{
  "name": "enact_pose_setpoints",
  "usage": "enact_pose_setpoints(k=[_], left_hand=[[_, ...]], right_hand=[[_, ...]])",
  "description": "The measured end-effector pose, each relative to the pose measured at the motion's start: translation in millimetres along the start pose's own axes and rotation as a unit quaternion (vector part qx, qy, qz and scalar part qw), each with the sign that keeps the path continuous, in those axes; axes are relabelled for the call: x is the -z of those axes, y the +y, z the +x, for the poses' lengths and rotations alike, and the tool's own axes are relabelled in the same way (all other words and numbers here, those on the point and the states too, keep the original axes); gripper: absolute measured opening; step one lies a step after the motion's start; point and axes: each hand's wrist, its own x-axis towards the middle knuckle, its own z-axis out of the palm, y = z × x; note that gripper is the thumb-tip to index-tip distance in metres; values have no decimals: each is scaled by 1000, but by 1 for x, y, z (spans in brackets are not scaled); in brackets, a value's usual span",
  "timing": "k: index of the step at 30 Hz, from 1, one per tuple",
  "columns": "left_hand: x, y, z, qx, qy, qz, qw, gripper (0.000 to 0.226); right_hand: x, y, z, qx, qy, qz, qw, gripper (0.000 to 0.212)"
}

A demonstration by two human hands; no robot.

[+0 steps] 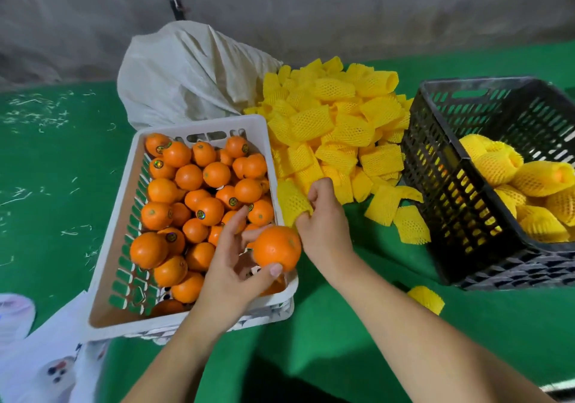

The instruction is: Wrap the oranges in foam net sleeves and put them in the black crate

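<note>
My left hand (231, 265) grips a bare orange (277, 248) over the near right corner of the white crate (124, 203), which holds several unwrapped oranges. Just right of that orange, my right hand (323, 216) pinches a yellow foam net sleeve (291, 201), fingers pushed into its end. A heap of loose yellow sleeves (336, 122) lies on the green floor behind my hands. The black crate (451, 197) stands at the right and holds several sleeved oranges (529, 178).
A whitish sack (186, 75) slumps behind the white crate against a grey wall. One stray yellow sleeve (426, 298) lies on the green floor near the black crate's front corner. White printed fabric (46, 359) shows at the bottom left.
</note>
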Motion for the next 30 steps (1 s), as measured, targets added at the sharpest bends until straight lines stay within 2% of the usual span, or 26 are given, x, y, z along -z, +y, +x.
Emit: enact_pose_setpoints(k=[4, 8, 12, 16, 21, 24, 27, 28, 30], left_hand=[[8, 4, -3, -4, -13, -18, 1000, 73], [10, 1, -2, -49, -17, 15, 999, 57], [9, -4, 1, -33, -1, 48, 998, 61], [8, -8, 6, -15, 41, 52, 998, 74], [6, -10, 4, 7, 88, -6, 996, 58], [5, -10, 4, -9, 131, -26, 991, 64], [9, -11, 7, -14, 122, -43, 992, 77], [9, -12, 8, -14, 110, -40, 993, 76], [10, -13, 9, -6, 104, -50, 993, 60]], right_hand=[[-17, -6, 6, 1, -77, 36, 996, 31], [-19, -2, 10, -16, -126, 76, 989, 27], [-11, -5, 15, -5, -162, 88, 983, 14], [3, -9, 18, 83, -214, 3, 973, 15], [17, -18, 17, 173, -237, -106, 950, 9], [20, -25, 6, 213, -255, -135, 934, 10], [18, -31, -6, 233, -256, -136, 928, 9], [17, -33, -10, 243, -251, -136, 927, 9], [13, -33, -17, 266, -227, -134, 927, 10]])
